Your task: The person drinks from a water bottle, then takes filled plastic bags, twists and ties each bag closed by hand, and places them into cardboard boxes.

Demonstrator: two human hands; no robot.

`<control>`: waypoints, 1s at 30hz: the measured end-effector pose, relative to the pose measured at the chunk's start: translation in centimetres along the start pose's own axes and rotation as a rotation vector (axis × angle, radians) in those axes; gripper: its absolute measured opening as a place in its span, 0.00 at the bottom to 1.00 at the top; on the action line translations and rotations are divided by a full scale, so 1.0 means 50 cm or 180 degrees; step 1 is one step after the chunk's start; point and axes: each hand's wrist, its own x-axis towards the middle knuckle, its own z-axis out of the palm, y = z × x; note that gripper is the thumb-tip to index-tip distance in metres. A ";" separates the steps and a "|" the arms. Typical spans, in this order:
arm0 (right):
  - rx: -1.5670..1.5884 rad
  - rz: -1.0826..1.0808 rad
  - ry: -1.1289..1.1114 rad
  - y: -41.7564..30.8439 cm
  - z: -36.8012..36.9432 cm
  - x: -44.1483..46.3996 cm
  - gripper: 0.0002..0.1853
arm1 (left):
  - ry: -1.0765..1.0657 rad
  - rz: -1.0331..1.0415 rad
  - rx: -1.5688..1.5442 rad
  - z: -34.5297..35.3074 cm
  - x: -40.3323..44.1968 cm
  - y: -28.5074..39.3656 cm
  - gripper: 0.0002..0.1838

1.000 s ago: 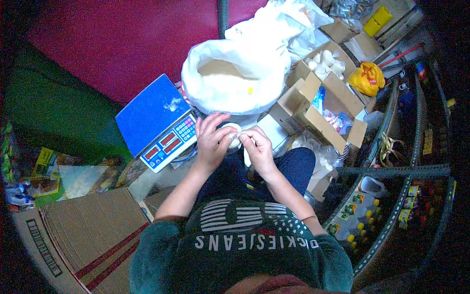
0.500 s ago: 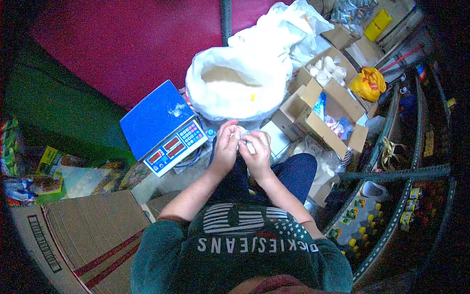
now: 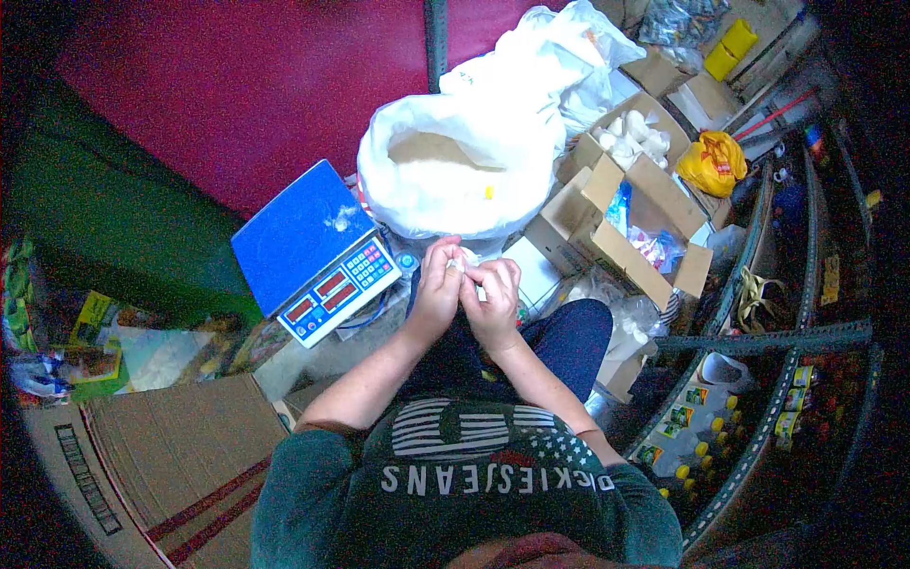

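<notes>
My left hand [image 3: 439, 294] and my right hand [image 3: 494, 299] meet over my lap, just in front of a big white sack [image 3: 379, 161]. Fingers of both are closed on a small white plastic bag [image 3: 462, 260], pinched between the fingertips. Most of this bag is hidden by the fingers, so its contents cannot be made out. The open sack holds a pale, powdery or grainy content [image 3: 445, 180], with a small yellow item [image 3: 489, 192] on it. Left of the sack stands a blue-topped digital scale [image 3: 303, 237], with a whitish smudge on its plate.
Right of the sack are an open cardboard box [image 3: 654, 284] with small packets and another box holding white bundles [image 3: 630, 137]. A yellow bag [image 3: 711, 163] lies beyond. Metal shelving [image 3: 758, 337] with bottles runs along the right; flattened cardboard [image 3: 180, 446] lies at left.
Both hands have drawn slightly closer together on the small plastic bag, and less of it shows between the fingers. The scale and sack look unmoved apart from a slight view shift.
</notes>
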 end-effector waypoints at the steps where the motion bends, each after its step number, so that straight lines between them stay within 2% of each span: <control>1: -0.0011 0.0020 0.0028 0.002 0.001 0.000 0.10 | 0.0009 -0.0022 -0.0033 0.002 0.000 -0.003 0.08; 5: 0.0006 0.0212 0.0012 -0.003 -0.004 0.007 0.08 | 0.0076 0.0007 0.0092 0.009 -0.004 -0.003 0.08; 10: 0.0354 0.0742 -0.0089 -0.003 -0.007 0.009 0.06 | 0.0146 -0.0095 -0.0168 0.017 -0.009 0.001 0.07; 16: 0.0525 0.1076 -0.0242 0.008 -0.015 0.015 0.06 | 0.0145 -0.0144 -0.0487 0.017 -0.023 -0.011 0.05; 26: 0.0910 0.0968 -0.0485 -0.016 -0.032 0.021 0.06 | -0.0082 -0.0423 -0.0918 -0.024 -0.033 0.036 0.05; 30: 0.0790 0.0776 -0.0444 -0.008 -0.033 0.014 0.06 | -0.0572 -0.0247 -0.0330 -0.033 -0.022 0.014 0.05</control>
